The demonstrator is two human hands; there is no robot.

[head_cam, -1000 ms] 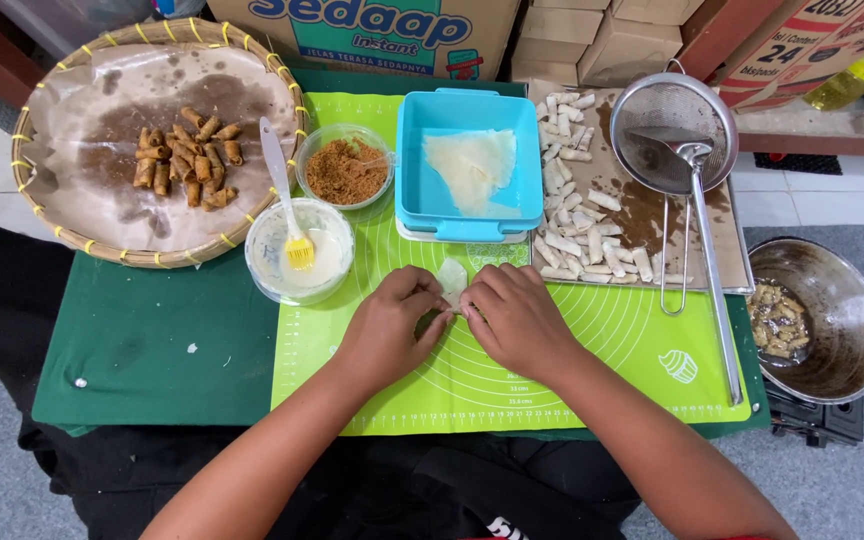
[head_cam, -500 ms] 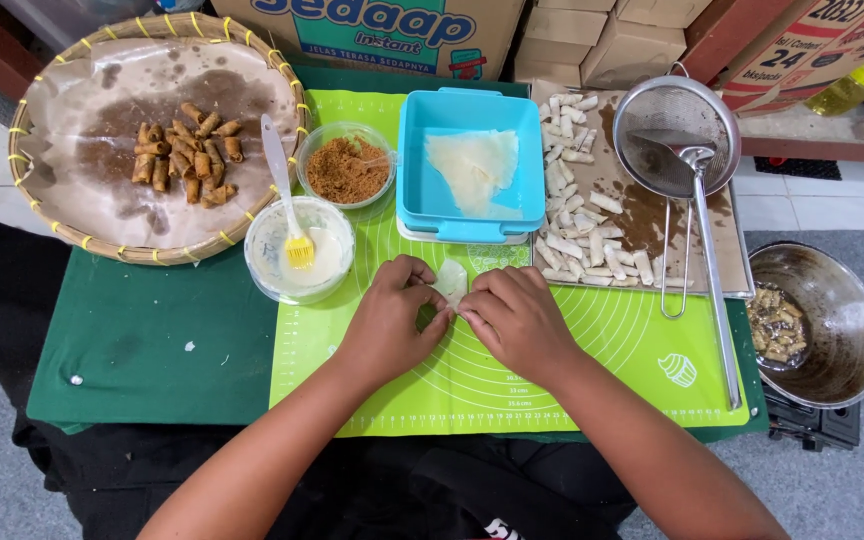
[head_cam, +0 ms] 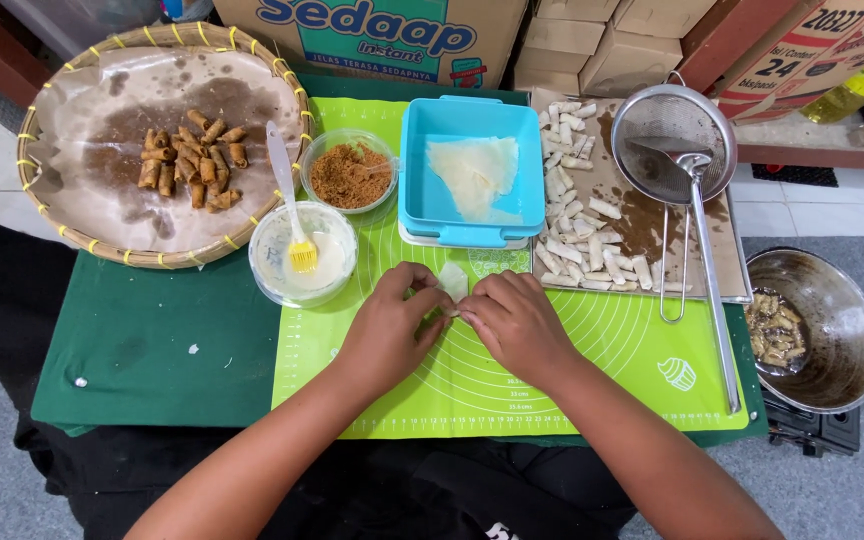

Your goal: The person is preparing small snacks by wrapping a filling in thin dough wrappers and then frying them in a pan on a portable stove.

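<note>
Hands (head_cam: pixel 452 325) pinch a wrapper (head_cam: pixel 452 281) below the blue tub (head_cam: pixel 422 215) of wrappers.

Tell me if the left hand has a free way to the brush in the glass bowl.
Probably yes: the left hand sits just right of the glass bowl, and the brush handle sticks up with nothing between, though that hand is now pinching the wrapper.

Green-clothed low table (head_cam: pixel 142 360) under lime silicone mat (head_cam: pixel 592 385), woven tray (head_cam: pixel 62 225), paper-lined baking tray (head_cam: pixel 642 225).
</note>
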